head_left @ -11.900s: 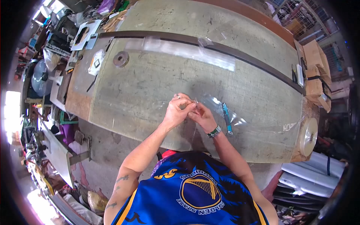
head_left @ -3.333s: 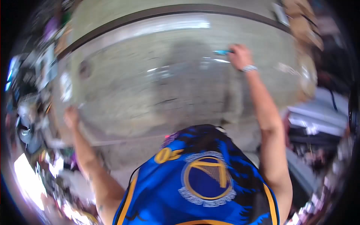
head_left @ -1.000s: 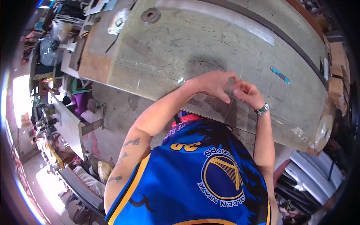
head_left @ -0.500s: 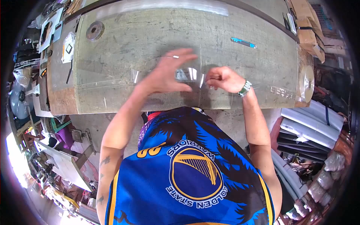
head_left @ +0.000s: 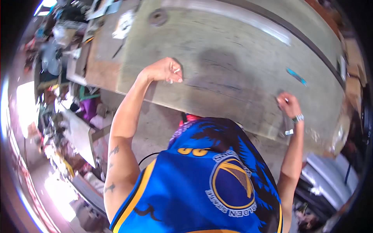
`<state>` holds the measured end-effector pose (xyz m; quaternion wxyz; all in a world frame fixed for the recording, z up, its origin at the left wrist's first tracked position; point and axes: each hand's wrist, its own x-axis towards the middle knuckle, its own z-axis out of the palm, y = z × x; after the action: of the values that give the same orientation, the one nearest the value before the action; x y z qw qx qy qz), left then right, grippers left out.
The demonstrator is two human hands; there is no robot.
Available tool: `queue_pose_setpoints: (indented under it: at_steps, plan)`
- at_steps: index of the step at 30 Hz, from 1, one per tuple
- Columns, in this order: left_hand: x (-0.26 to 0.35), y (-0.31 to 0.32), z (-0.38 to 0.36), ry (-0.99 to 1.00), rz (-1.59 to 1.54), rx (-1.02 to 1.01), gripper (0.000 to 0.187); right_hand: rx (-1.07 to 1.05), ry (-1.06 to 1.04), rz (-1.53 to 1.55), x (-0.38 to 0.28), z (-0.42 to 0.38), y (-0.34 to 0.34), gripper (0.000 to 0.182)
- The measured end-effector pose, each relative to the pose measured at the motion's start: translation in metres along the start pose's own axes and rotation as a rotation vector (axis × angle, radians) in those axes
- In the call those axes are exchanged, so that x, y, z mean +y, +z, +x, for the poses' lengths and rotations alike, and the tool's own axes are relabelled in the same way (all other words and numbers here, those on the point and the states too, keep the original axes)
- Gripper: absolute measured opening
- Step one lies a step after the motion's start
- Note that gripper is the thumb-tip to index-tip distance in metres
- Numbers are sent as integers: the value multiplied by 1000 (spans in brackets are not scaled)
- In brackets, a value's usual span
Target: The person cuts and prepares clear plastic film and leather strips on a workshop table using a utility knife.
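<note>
My left hand [head_left: 165,71] is raised above the near left part of the worktable [head_left: 233,58], fingers curled together. A pale band sits on one finger, and a small glint shows under the fingertips; what they hold, if anything, I cannot make out. Over the right side of the table, my right hand [head_left: 289,104], with a metal watch at the wrist, is pinched closed. A see-through plastic piece [head_left: 288,132] seems to hang below it, visible mostly by a bright reflection. The blue cutter knife [head_left: 296,76] lies on the table beyond this hand.
A round grey disc [head_left: 158,17] lies at the far left of the table. A long dark bar [head_left: 301,34] runs along the back. Rolls of grey sheet [head_left: 330,174] stand low on the right, and a white panel [head_left: 77,132] leans at the lower left.
The view has turned and shifted. My hands have moved far apart, left hand leftward and right hand rightward. The left fingers, spread before, are now curled. The clear plastic between the hands has left the middle.
</note>
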<state>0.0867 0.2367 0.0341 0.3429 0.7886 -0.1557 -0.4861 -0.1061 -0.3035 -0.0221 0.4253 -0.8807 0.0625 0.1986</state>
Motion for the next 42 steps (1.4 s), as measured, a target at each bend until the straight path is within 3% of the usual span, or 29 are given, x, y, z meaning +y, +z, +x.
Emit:
queue_pose_setpoints:
  at_steps: [1, 4, 10, 14, 20, 21, 25, 28, 33, 42]
  plan:
    - [-31, -18, -8, 72, 75, 69, 15, 17, 29, 54, 9, 0, 3, 17]
    - [-84, -67, -35, -93, 68, 283, 15, 22, 113, 101, 16, 8, 10, 18]
    - [-165, -137, -65, -196, 67, 446, 12, -42, 219, 131, 14, 30, 20, 16]
    - [-226, -163, -63, -65, 36, 629, 11, -66, 252, 44, 3, 43, 22, 15]
    - [-234, -158, -48, -178, -62, 940, 16, -34, 326, 34, -1, 53, 25, 14]
    - [-235, -155, -45, -194, -45, 994, 25, -18, 342, 42, -3, 54, 27, 14]
    - [-238, -128, -31, -78, -157, 1330, 47, 25, 362, -91, 5, 56, 29, 12]
    - [-246, -116, -22, -2, -79, 1533, 42, 60, 246, -244, 14, 55, 28, 14]
    - [-237, -114, -27, 1, -136, 1522, 33, -29, 430, -159, -5, 59, 23, 16]
    - [-234, -113, -29, -60, -137, 1510, 24, -21, 431, -74, 1, 59, 23, 18]
